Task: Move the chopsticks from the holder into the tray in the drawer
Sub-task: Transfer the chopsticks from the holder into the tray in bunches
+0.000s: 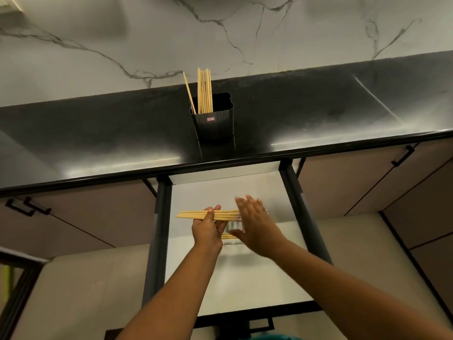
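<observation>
Polished black counter (pixel 306 114), veined marble wall behind. Ribbed black holder (pixel 213 119) at 12 o'clock: pale wooden chopsticks (pixel 204 92) remain upright, roughly half. Open drawer (pixel 245 278) at 6 o'clock, white floor. Left hand (pixel 208 231) grips slim bundle (pixel 193 214) horizontally over clear tray (pixel 232 229); some sticks already inside. Right hand (pixel 255 224) flat, fingers spread, empty. Task about midway.

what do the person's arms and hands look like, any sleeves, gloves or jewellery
Both forearms are bare right down to the frame's bottom edge, with no sleeve in view. The left hand and the right hand are bare too: no gloves, and no watch or bracelet shows at either wrist. No ring is visible, though the right hand is motion-blurred, so small details there cannot be told.
</observation>
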`<state>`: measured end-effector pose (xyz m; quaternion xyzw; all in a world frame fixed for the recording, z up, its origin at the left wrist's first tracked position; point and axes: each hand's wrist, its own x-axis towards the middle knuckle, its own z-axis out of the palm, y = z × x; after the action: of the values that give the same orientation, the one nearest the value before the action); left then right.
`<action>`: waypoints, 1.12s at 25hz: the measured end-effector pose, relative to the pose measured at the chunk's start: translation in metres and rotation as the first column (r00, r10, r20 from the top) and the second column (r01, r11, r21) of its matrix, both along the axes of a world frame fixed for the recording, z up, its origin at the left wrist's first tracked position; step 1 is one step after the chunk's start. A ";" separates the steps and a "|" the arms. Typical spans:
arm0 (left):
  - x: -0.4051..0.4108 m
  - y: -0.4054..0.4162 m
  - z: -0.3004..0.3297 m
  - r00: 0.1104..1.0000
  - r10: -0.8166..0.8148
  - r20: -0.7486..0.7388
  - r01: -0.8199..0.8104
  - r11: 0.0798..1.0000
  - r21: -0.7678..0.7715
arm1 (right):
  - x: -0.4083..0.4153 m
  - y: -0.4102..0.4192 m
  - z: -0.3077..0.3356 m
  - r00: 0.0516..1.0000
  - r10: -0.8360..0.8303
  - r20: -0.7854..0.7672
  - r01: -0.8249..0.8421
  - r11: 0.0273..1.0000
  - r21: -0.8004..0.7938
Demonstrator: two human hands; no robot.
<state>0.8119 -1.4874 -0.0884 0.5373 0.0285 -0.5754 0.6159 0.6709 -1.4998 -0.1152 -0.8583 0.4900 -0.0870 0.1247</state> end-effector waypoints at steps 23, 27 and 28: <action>0.089 -0.037 -0.140 -0.785 -0.280 0.553 0.522 0.183 0.833 | 0.029 -0.079 -0.112 0.847 0.104 -0.521 0.087 0.940 0.330; 0.095 -0.043 -0.144 -0.768 -0.412 0.491 0.474 0.151 0.868 | 0.017 -0.084 -0.110 0.864 0.058 -0.500 0.129 0.935 0.331; 0.095 -0.044 -0.144 -0.767 -0.439 0.469 0.464 0.126 0.877 | 0.015 -0.086 -0.108 0.857 0.061 -0.511 0.132 0.934 0.333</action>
<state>0.9070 -1.5314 -0.2329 0.5811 -0.7624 -0.2447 -0.1459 0.6854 -1.5854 -0.2232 -0.8039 0.5289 0.2326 0.1413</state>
